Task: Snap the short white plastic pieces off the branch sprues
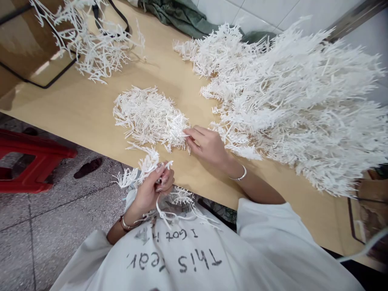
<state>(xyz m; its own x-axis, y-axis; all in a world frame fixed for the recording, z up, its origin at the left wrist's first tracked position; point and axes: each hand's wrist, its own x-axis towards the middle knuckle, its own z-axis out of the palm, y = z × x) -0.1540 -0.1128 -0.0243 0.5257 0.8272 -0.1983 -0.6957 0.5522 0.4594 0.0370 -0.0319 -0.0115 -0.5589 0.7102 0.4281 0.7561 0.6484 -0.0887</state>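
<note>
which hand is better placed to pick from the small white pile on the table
The right hand, most likely: its fingertips are right at the edge of the small white pile, while the left hand is already gripping white sprigs.

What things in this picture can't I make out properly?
From the head camera:
- White strands in left hand: middle hidden by curled fingers.
- Right hand: details too small to tell whether it pinches anything.
- Red stool: cut off by left edge.
- Big white pile: cut off by right edge.
</note>
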